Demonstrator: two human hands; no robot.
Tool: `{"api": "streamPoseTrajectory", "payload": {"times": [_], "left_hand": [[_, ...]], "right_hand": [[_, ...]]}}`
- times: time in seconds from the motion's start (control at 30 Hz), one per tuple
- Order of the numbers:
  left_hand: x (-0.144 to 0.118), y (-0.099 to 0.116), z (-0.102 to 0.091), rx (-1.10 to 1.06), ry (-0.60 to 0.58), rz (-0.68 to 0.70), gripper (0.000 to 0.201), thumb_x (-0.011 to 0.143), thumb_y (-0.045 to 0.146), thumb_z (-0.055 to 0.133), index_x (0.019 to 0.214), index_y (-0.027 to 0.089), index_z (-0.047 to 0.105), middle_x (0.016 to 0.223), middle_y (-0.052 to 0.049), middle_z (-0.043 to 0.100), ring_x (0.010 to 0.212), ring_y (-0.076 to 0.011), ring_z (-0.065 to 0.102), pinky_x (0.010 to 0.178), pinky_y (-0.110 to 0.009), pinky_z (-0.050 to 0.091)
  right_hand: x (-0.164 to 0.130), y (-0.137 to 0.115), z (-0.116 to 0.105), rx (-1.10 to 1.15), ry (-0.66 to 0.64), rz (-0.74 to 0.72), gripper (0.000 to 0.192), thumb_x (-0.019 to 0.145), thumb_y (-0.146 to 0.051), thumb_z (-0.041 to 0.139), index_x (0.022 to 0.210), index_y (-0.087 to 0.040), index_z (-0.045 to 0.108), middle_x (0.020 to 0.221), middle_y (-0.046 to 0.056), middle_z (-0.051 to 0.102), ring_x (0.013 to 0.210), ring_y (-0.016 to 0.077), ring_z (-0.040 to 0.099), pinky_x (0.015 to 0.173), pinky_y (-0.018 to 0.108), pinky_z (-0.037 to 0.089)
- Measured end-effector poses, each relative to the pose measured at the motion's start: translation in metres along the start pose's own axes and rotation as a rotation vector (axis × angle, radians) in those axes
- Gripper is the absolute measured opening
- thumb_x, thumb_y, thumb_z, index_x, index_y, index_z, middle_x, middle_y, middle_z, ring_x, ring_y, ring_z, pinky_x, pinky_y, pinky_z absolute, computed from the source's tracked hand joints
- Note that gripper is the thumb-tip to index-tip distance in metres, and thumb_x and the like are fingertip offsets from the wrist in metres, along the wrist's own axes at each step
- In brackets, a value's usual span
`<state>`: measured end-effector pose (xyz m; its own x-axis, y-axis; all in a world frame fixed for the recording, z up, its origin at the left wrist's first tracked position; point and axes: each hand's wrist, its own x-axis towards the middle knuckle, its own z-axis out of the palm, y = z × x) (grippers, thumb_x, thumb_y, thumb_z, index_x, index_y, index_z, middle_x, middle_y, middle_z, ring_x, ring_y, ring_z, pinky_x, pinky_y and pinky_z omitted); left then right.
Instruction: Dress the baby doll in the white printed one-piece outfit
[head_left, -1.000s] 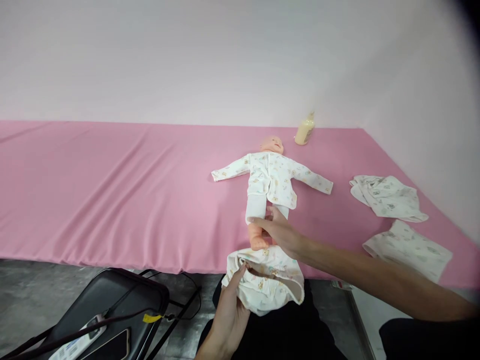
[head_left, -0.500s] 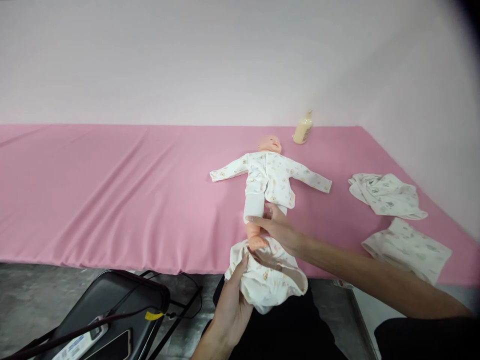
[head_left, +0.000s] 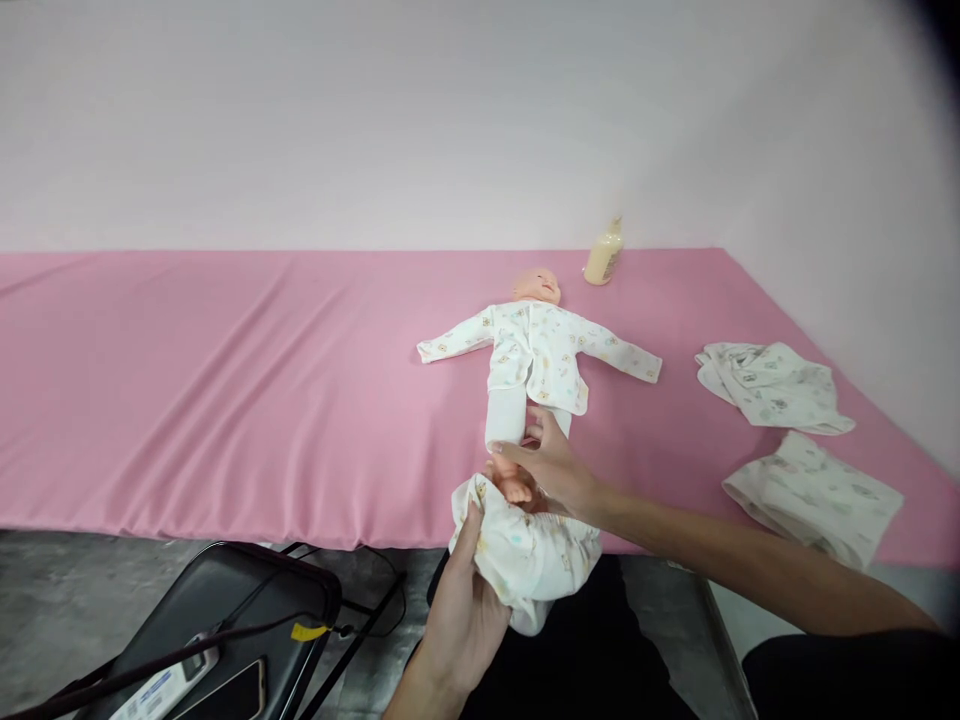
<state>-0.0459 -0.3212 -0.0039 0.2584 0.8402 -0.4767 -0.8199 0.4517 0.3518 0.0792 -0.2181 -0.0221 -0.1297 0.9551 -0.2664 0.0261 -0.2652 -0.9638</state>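
A small pair of printed white trousers (head_left: 529,560) is held bunched at the near edge of the pink bed (head_left: 225,380), directly below the feet of a baby doll (head_left: 534,350). The left hand (head_left: 461,610) is closed on the left side of the bunched trousers from below, fingers curled into the cloth and thumb up against its edge. The right hand (head_left: 551,465) reaches in from the right and is partly closed around the doll's bare lower legs, its fingers lying across them just above the trousers' opening; the doll's foot (head_left: 514,490) touches the rim of the cloth.

The doll lies on its back, head toward the far wall, arms spread to either side. It wears a printed white long-sleeved top (head_left: 540,345) and plain white leggings (head_left: 506,415) on the upper legs.

Just beyond the doll's head, near the wall, a cream bottle (head_left: 604,255) stands on the bed. Well to the right lie two more printed white garments: a crumpled one (head_left: 772,385) farther away and a flatter one (head_left: 814,495) nearer.

On the floor at near left stands a black chair (head_left: 225,620), with a phone (head_left: 236,690) on its seat and a dark cable crossing it.
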Motion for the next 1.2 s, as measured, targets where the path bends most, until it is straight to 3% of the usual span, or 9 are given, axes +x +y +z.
{"api": "streamPoseTrajectory", "payload": {"times": [0.23, 0.43, 0.63, 0.73, 0.87, 1.1, 1.2], "left_hand": [[0.005, -0.001, 0.008, -0.020, -0.004, -0.072, 0.052, 0.096, 0.045, 0.052, 0.143, 0.022, 0.048, 0.131, -0.009, 0.062, 0.124, -0.0248, 0.057, 0.111, -0.037, 0.040], [0.002, 0.000, 0.005, -0.022, -0.012, -0.075, 0.053, 0.097, 0.043, 0.050, 0.144, 0.020, 0.047, 0.133, -0.010, 0.062, 0.127, -0.0248, 0.055, 0.113, -0.037, 0.038], [0.006, 0.003, 0.005, 0.006, 0.029, -0.052, 0.054, 0.096, 0.044, 0.052, 0.145, 0.020, 0.046, 0.133, -0.009, 0.062, 0.127, -0.0244, 0.055, 0.113, -0.036, 0.039], [0.009, 0.003, 0.006, 0.015, 0.054, -0.040, 0.053, 0.096, 0.043, 0.052, 0.145, 0.021, 0.046, 0.133, -0.009, 0.062, 0.126, -0.0236, 0.056, 0.113, -0.035, 0.040], [0.013, 0.002, 0.008, 0.035, 0.012, -0.050, 0.052, 0.096, 0.043, 0.053, 0.143, 0.021, 0.048, 0.132, -0.009, 0.063, 0.123, -0.0235, 0.058, 0.111, -0.035, 0.042], [0.018, 0.002, 0.010, 0.107, 0.024, -0.046, 0.052, 0.095, 0.042, 0.056, 0.142, 0.023, 0.050, 0.127, -0.008, 0.065, 0.118, -0.0226, 0.062, 0.107, -0.034, 0.046], [0.018, 0.002, 0.011, 0.109, 0.036, -0.040, 0.052, 0.094, 0.041, 0.057, 0.143, 0.024, 0.049, 0.129, -0.007, 0.065, 0.118, -0.0224, 0.062, 0.107, -0.034, 0.046]], "right_hand": [[0.005, 0.003, -0.003, -0.019, -0.001, -0.011, 0.093, 0.070, -0.048, 0.079, 0.144, -0.028, 0.028, 0.118, 0.007, 0.064, 0.104, 0.0233, 0.064, 0.091, 0.040, 0.053], [0.003, 0.001, -0.004, -0.035, -0.008, -0.018, 0.089, 0.071, -0.049, 0.078, 0.143, -0.029, 0.031, 0.120, 0.007, 0.063, 0.106, 0.0224, 0.063, 0.092, 0.039, 0.052], [-0.013, -0.012, -0.011, -0.093, -0.097, -0.002, 0.088, 0.079, -0.050, 0.072, 0.148, -0.027, 0.022, 0.119, 0.009, 0.062, 0.107, 0.0212, 0.062, 0.096, 0.041, 0.050], [-0.026, -0.021, -0.017, -0.101, -0.190, -0.002, 0.065, 0.085, -0.049, 0.066, 0.139, -0.028, 0.035, 0.122, 0.008, 0.060, 0.112, 0.0207, 0.060, 0.097, 0.040, 0.049], [-0.037, -0.025, -0.024, -0.156, -0.366, -0.020, 0.028, 0.089, -0.047, 0.061, 0.102, -0.023, 0.059, 0.115, 0.007, 0.061, 0.108, 0.0203, 0.060, 0.095, 0.038, 0.048], [-0.038, -0.025, -0.027, -0.333, -0.435, -0.076, 0.037, 0.070, -0.045, 0.080, 0.092, -0.021, 0.064, 0.110, 0.005, 0.055, 0.097, 0.0209, 0.057, 0.083, 0.035, 0.052], [-0.036, -0.027, -0.025, -0.359, -0.466, -0.080, 0.027, 0.072, -0.037, 0.077, 0.093, -0.022, 0.067, 0.110, 0.005, 0.056, 0.100, 0.0225, 0.058, 0.084, 0.036, 0.052]]}}
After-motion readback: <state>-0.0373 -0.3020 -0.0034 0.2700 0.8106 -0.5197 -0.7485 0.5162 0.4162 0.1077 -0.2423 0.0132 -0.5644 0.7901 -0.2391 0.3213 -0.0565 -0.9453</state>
